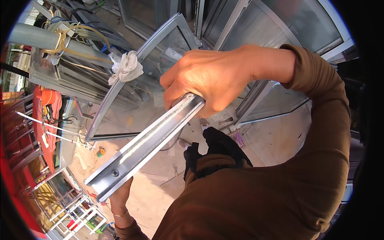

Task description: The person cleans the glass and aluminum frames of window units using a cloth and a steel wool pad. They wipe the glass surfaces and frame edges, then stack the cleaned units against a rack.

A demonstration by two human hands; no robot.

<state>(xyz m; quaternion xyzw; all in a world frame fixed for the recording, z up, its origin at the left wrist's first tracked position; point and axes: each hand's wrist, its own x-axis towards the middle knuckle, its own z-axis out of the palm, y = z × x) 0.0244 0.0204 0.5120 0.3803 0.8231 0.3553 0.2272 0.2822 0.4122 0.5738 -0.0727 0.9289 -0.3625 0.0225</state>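
Observation:
My right hand (216,76) is closed around the upper end of a silvery aluminium window frame (150,138), its fingers curled over the edge. The frame's grooved edge faces up and slants down to the left. A dark screw head (115,173) sits in the groove near the lower left end. Against the underside of that end, my left hand (120,196) grips the frame, its fingers mostly hidden behind the metal. Beyond stands a glazed panel (160,38) with a crumpled white rag (127,68) on its edge.
Several glazed panels lean at the back and right, including a large one (260,30). A thick grey pipe (60,43) with cables crosses the upper left. Tools lie on a red cover (44,136) at left. White frames (82,216) stand lower left; a putty knife (227,120) lies on the floor.

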